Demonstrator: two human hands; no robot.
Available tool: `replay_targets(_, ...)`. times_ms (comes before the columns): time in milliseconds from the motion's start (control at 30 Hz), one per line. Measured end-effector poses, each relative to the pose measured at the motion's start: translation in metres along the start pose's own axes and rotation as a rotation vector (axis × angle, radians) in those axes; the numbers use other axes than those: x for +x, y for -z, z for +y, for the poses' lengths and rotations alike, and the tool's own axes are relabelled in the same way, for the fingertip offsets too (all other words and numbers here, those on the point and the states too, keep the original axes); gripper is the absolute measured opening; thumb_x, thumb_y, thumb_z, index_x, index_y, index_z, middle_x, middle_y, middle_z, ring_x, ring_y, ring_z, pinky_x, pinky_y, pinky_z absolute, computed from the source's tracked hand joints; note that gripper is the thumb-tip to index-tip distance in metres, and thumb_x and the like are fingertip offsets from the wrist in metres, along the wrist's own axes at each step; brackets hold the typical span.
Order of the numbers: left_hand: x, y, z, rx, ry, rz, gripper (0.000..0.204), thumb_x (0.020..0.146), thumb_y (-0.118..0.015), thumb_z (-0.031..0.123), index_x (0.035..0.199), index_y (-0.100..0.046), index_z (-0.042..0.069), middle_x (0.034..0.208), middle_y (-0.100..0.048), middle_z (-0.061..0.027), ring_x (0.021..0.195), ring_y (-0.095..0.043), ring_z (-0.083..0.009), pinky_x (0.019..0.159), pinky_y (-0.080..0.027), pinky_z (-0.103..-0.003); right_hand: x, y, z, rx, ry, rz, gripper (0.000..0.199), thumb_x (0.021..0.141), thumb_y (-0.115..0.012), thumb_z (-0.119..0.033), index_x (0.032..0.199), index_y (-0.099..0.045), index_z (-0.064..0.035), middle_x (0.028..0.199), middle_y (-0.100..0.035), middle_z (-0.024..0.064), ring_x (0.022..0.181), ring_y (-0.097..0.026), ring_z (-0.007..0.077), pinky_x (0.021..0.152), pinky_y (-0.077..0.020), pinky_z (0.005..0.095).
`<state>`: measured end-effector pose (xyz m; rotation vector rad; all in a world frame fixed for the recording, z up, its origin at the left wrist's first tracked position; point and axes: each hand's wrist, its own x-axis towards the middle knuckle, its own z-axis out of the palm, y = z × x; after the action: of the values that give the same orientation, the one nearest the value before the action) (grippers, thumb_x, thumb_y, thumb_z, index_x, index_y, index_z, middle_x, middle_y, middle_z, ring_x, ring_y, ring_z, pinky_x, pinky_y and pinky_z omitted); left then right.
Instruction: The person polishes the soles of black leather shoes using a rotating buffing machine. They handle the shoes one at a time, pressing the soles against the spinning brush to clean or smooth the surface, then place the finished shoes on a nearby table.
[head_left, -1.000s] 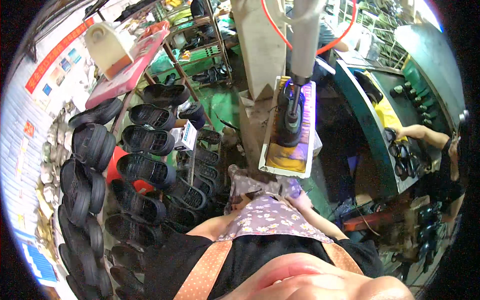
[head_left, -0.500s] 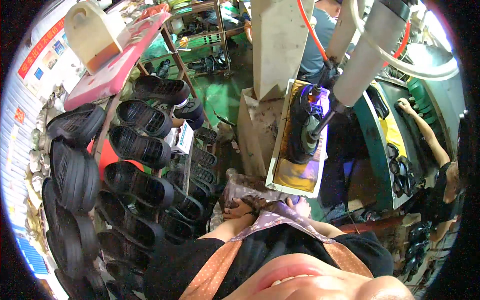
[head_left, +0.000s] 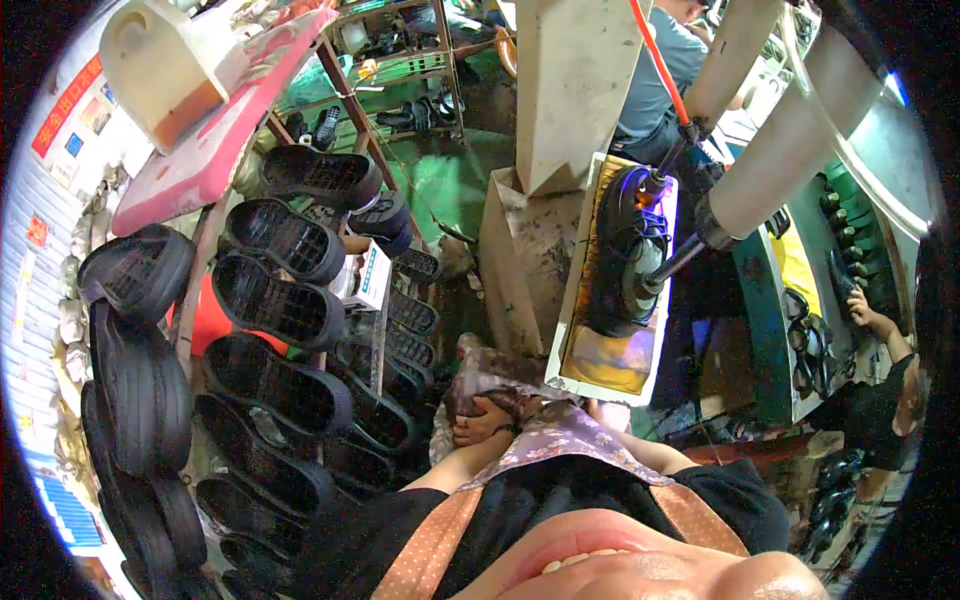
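Observation:
My left hand (head_left: 482,422) rests on my patterned trouser leg (head_left: 492,376), fingers laid over the fabric and no object in it. Of my right hand (head_left: 596,409) only a sliver shows, beside the near end of a tray; the floral apron (head_left: 566,436) and the tray hide its fingers. In that pale-rimmed tray (head_left: 556,376) lies a black shoe (head_left: 628,262). Metal rods from a thick grey cylinder (head_left: 790,135) reach down to the shoe at its far end and its right side. Neither hand touches the shoe.
Black shoe soles (head_left: 276,302) fill the rack at my left, near a small white box (head_left: 366,276). A jug (head_left: 160,75) stands on a pink board (head_left: 185,190). A post (head_left: 570,90) rises ahead. At right, a co-worker's hand (head_left: 860,306) is over a green bench.
The view has shifted, so the tray and cylinder appear farther right. My right hand is now mostly hidden. The co-worker's hand at the right has moved nearer along the bench.

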<state>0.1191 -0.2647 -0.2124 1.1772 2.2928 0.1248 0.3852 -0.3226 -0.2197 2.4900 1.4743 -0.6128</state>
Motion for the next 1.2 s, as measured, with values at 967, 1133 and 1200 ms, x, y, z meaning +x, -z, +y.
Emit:
replay_targets(967,-0.016,0.003,-0.026,0.001,-0.072,0.068,0.051,0.085,-0.059,0.022,0.129,-0.046,-0.002,0.131,-0.049,-0.0219,0.121,-0.046,-0.0372,0.104,-0.036,-0.046,-0.025,0.029,-0.017,0.273,-0.259,0.161,0.070,0.082,-0.050,-0.063,0.091,-0.066,0.0044,0.092,-0.066,0.0256,0.089,-0.065,0.0400,0.081,-0.0507,0.0464)
replay_targets(1133,-0.018,0.005,-0.035,-0.001,-0.072,0.097,0.051,0.086,-0.059,0.021,0.129,-0.046,-0.003,0.131,-0.048,-0.0220,0.121,-0.046,-0.0372,0.104,-0.036,-0.046,-0.020,0.024,-0.017,0.278,-0.241,0.201,0.070,0.082,-0.051,-0.064,0.089,-0.064,0.0047,0.089,-0.066,0.0252,0.085,-0.065,0.0415,0.078,-0.0518,0.0476)
replay_targets(1200,-0.020,0.007,-0.037,0.000,-0.069,0.110,0.051,0.086,-0.059,0.020,0.129,-0.045,-0.003,0.131,-0.048,-0.0221,0.121,-0.046,-0.0372,0.104,-0.035,-0.046,-0.019,0.020,-0.018,0.276,-0.236,0.253,0.069,0.081,-0.053,-0.063,0.090,-0.063,0.0042,0.087,-0.067,0.0254,0.082,-0.066,0.0414,0.076,-0.0523,0.0474)
